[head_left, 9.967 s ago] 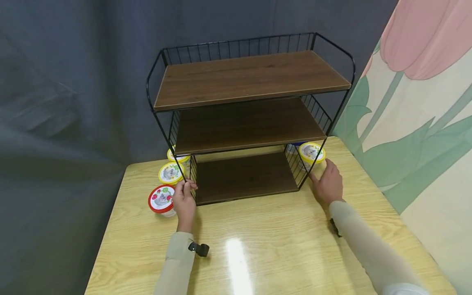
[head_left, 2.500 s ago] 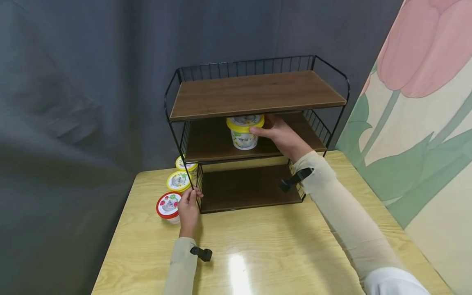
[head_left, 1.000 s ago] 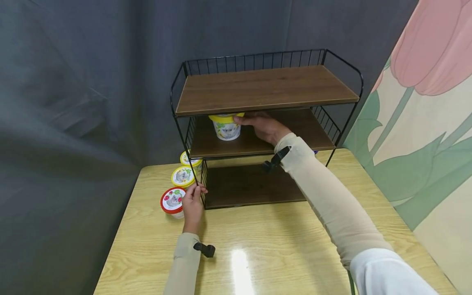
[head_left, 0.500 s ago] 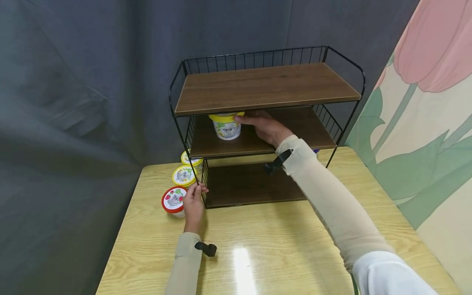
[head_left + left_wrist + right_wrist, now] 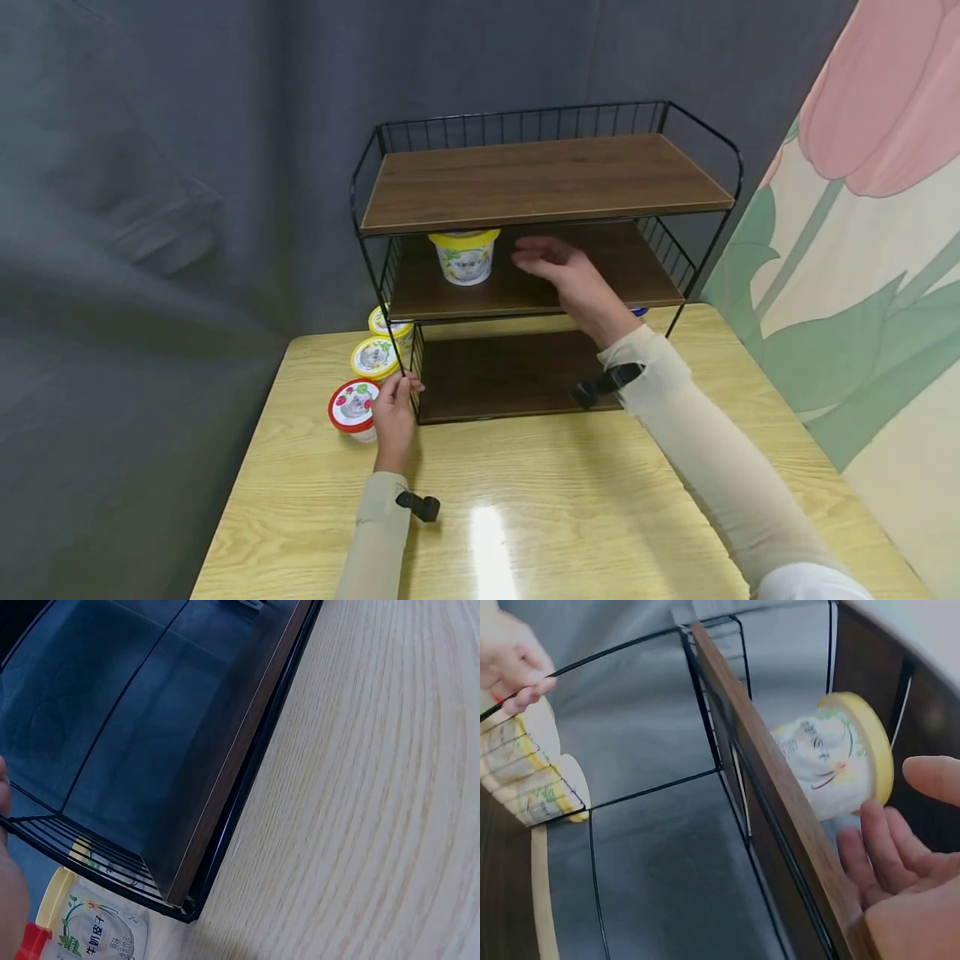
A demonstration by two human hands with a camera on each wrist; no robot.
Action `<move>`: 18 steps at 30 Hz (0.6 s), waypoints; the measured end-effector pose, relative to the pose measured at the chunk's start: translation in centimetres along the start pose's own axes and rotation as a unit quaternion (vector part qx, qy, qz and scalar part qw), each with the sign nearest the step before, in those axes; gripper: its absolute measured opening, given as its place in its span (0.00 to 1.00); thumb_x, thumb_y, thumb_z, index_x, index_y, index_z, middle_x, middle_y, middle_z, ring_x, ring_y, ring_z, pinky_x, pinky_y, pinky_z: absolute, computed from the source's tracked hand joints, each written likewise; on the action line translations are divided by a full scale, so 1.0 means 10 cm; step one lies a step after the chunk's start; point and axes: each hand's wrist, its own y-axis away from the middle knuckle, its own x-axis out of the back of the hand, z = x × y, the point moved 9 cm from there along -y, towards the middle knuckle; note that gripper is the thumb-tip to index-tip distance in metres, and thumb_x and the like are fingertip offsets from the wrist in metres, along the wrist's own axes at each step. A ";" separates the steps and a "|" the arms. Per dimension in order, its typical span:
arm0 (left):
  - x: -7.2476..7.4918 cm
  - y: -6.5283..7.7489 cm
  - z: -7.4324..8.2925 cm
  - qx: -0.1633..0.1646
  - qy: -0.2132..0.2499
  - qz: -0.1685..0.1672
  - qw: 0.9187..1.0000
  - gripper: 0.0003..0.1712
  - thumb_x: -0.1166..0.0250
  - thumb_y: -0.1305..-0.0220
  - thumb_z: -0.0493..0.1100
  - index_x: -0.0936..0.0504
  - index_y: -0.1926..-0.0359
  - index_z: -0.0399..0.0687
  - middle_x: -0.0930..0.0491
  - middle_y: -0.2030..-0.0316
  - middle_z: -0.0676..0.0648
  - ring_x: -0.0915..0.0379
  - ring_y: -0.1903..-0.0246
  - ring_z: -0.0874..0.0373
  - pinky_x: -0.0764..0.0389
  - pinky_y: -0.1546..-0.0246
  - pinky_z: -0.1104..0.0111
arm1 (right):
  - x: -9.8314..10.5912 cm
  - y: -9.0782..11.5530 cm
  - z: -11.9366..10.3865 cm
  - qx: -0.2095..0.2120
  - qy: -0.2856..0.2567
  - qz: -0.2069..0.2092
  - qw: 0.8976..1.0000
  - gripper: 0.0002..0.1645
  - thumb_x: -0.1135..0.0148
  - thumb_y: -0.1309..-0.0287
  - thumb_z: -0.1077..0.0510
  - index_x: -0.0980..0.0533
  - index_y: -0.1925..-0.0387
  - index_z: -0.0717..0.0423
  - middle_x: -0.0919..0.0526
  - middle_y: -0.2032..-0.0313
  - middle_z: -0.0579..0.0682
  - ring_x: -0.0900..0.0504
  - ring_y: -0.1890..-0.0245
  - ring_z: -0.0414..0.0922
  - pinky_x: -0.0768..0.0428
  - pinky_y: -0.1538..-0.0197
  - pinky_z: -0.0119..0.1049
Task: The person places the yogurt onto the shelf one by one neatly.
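A yellow-lidded white tub (image 5: 465,257) stands upright on the middle board of a three-tier rack (image 5: 547,179), left of centre; the top board hides part of its lid. My right hand (image 5: 577,279) is just right of the tub, fingers and thumb apart, holding nothing. The right wrist view shows the fingertips close by the tub's lid. At the rack's lower left corner, my left hand (image 5: 393,421) pinches the front post between thumb and fingers. Beside that hand, a red-lidded tub (image 5: 355,406) sits on the table.
Two more yellow-lidded tubs, one in front (image 5: 375,357) and one farther back (image 5: 391,320), stand left of the rack. A bit of blue (image 5: 639,312) shows behind its right side. Dark curtain (image 5: 150,208) hangs behind the wooden table (image 5: 300,517); a flower-patterned wall (image 5: 862,250) rises at right.
My right hand carried a yellow-lidded tub onto the middle board and shifted it left. It has since let go and drawn back rightward. My left hand stays on the post.
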 end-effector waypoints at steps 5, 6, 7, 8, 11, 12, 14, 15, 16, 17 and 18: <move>0.00 0.00 -0.03 0.004 0.002 0.002 1.000 0.16 0.48 0.25 0.34 0.24 0.55 0.19 0.20 0.65 0.33 0.19 0.64 0.64 0.18 0.52 0.74 | 0.05 0.43 0.02 0.044 0.119 -0.004 0.992 0.24 0.42 0.30 0.50 0.27 0.39 0.58 0.19 0.51 0.49 0.23 0.44 0.48 0.30 0.36 0.45; 0.00 0.00 -0.04 0.005 0.006 0.004 1.000 0.16 0.48 0.25 0.35 0.24 0.54 0.19 0.20 0.66 0.36 0.19 0.64 0.64 0.19 0.52 0.74 | 0.06 0.51 0.03 0.056 0.142 -0.001 0.988 0.22 0.41 0.30 0.50 0.26 0.41 0.56 0.18 0.52 0.49 0.22 0.47 0.47 0.28 0.39 0.44; 0.00 0.01 -0.03 0.014 0.018 0.005 1.000 0.16 0.48 0.25 0.35 0.24 0.54 0.19 0.20 0.65 0.36 0.19 0.64 0.63 0.19 0.52 0.74 | 0.07 0.59 0.06 0.062 0.158 -0.002 0.985 0.20 0.41 0.30 0.50 0.24 0.44 0.55 0.17 0.53 0.49 0.21 0.49 0.45 0.26 0.40 0.43; 0.01 0.01 -0.05 0.019 0.030 0.007 0.999 0.16 0.48 0.25 0.35 0.24 0.54 0.20 0.19 0.65 0.40 0.20 0.63 0.63 0.19 0.52 0.73 | 0.08 0.67 0.11 0.066 0.168 -0.006 0.984 0.18 0.41 0.30 0.50 0.23 0.46 0.55 0.16 0.54 0.49 0.20 0.50 0.45 0.25 0.41 0.42; 0.02 0.01 -0.17 0.037 0.064 0.016 0.997 0.19 0.47 0.25 0.39 0.24 0.51 0.21 0.20 0.64 0.51 0.21 0.62 0.65 0.20 0.51 0.76 | 0.12 0.87 0.37 0.056 0.168 -0.025 0.984 0.14 0.41 0.30 0.52 0.22 0.49 0.53 0.16 0.57 0.49 0.17 0.53 0.44 0.21 0.45 0.37; 0.02 0.01 -0.21 0.043 0.072 0.020 0.996 0.20 0.47 0.24 0.40 0.25 0.50 0.21 0.21 0.63 0.53 0.21 0.62 0.65 0.20 0.51 0.76 | 0.14 0.93 0.50 0.040 0.162 -0.035 0.985 0.13 0.42 0.30 0.52 0.22 0.49 0.53 0.16 0.57 0.48 0.16 0.55 0.44 0.19 0.48 0.35; 0.02 0.02 -0.25 0.041 0.077 0.026 0.996 0.22 0.47 0.24 0.42 0.25 0.49 0.22 0.21 0.62 0.55 0.21 0.61 0.66 0.19 0.52 0.75 | 0.20 1.04 0.78 0.011 0.141 -0.052 0.989 0.13 0.42 0.30 0.53 0.22 0.49 0.54 0.16 0.58 0.48 0.16 0.55 0.45 0.18 0.49 0.32; 0.02 0.03 -0.25 0.037 0.076 0.027 0.996 0.22 0.47 0.24 0.43 0.25 0.49 0.21 0.21 0.62 0.55 0.21 0.61 0.66 0.19 0.52 0.75 | 0.24 1.11 0.92 -0.001 0.138 -0.058 0.989 0.14 0.42 0.30 0.52 0.22 0.49 0.54 0.16 0.58 0.47 0.16 0.55 0.44 0.18 0.49 0.31; 0.02 0.03 -0.26 0.034 0.075 0.028 0.996 0.22 0.47 0.24 0.43 0.25 0.49 0.21 0.21 0.62 0.55 0.21 0.61 0.65 0.19 0.51 0.74 | 0.28 1.18 1.06 -0.011 0.139 -0.064 0.988 0.14 0.42 0.30 0.52 0.23 0.49 0.54 0.16 0.58 0.48 0.16 0.55 0.44 0.18 0.49 0.30; 0.01 0.03 -0.26 0.033 0.076 0.026 0.996 0.23 0.47 0.24 0.43 0.25 0.49 0.21 0.21 0.62 0.54 0.21 0.61 0.65 0.19 0.51 0.73 | 0.33 1.25 1.19 -0.019 0.141 -0.071 0.987 0.14 0.43 0.29 0.52 0.23 0.48 0.55 0.16 0.57 0.50 0.16 0.56 0.42 0.18 0.49 0.31; 0.00 0.04 -0.26 0.035 0.080 0.024 0.996 0.23 0.47 0.24 0.43 0.25 0.49 0.20 0.21 0.62 0.54 0.21 0.61 0.65 0.19 0.50 0.72 | 0.39 1.33 1.32 -0.025 0.144 -0.078 0.986 0.15 0.42 0.29 0.52 0.23 0.48 0.56 0.16 0.58 0.52 0.16 0.56 0.42 0.18 0.49 0.32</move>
